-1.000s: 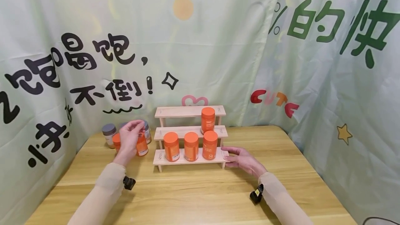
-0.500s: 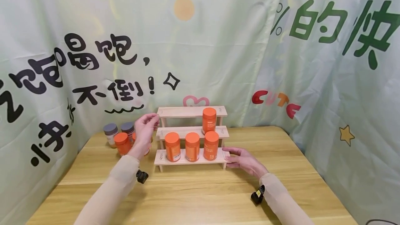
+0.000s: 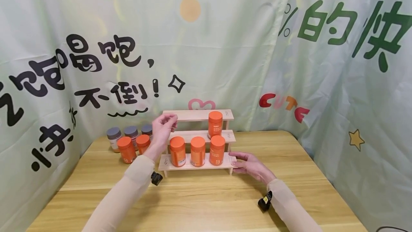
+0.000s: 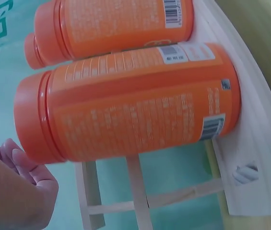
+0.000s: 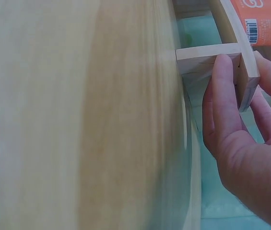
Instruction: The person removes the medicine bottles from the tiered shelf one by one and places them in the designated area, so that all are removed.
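A small wooden shelf (image 3: pixel 194 116) in pale, pinkish wood stands at the centre of the frame, its three steps rising toward the back, each a flat, straight-edged board; three orange jars (image 3: pixel 197 152) with orange lids stand upright in a row on its lowest step, a short stretch of board showing at either end; a fourth orange jar (image 3: pixel 215 122) stands upright at the right of the middle step; the right hand (image 3: pixel 250 165) grips the lowest step's right end, thumb above the board, fingers beneath, one fingertip against the leg; the left hand (image 3: pixel 164 128) overlaps the shelf's left end in the frame, fingers loosely bent with nothing visible in them; whether it touches board or lid I cannot tell; left of centre, two more orange jars (image 3: pixel 126 150) and three grey-lidded jars (image 3: pixel 113 139) stand close together on the table (image 3: pixel 206 203); its right edge slants toward the lower right, with wide tabletop between it and the right hand; another broad stretch spans the lower middle between the sleeves (image 3: pixel 123 191); a printed curtain (image 3: pixel 225 56) rises close behind.
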`<action>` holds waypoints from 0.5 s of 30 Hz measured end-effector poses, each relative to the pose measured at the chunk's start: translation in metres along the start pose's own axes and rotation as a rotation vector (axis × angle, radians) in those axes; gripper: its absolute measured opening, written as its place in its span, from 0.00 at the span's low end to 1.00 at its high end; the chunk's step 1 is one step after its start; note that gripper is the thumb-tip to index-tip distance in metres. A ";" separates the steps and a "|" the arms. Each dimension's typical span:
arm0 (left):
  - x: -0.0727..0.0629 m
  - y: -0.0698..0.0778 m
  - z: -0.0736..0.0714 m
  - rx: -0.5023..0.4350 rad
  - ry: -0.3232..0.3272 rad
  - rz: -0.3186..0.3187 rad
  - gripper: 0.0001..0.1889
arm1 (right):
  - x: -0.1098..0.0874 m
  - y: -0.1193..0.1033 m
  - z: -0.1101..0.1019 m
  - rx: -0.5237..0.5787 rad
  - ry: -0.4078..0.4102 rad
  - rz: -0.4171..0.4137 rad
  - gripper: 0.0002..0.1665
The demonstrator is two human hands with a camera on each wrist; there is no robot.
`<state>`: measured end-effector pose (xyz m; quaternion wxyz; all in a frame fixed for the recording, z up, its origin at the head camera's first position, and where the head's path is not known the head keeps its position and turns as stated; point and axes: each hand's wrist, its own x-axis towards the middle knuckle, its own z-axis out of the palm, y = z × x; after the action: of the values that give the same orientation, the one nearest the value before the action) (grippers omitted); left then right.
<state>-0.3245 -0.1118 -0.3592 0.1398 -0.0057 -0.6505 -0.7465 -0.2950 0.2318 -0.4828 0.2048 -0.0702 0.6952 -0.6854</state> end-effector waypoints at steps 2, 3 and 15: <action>-0.001 0.000 0.004 0.013 -0.007 0.020 0.13 | 0.000 0.000 0.000 0.000 0.000 0.001 0.33; -0.002 0.000 0.006 0.022 -0.012 0.029 0.12 | 0.000 -0.001 0.000 0.000 0.001 0.002 0.33; -0.009 -0.002 0.040 0.086 -0.101 0.072 0.08 | 0.000 -0.003 0.001 -0.004 0.004 0.006 0.33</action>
<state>-0.3233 -0.0709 -0.3570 0.1336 -0.0605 -0.6876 -0.7111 -0.2951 0.2311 -0.4797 0.2053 -0.0668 0.6972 -0.6836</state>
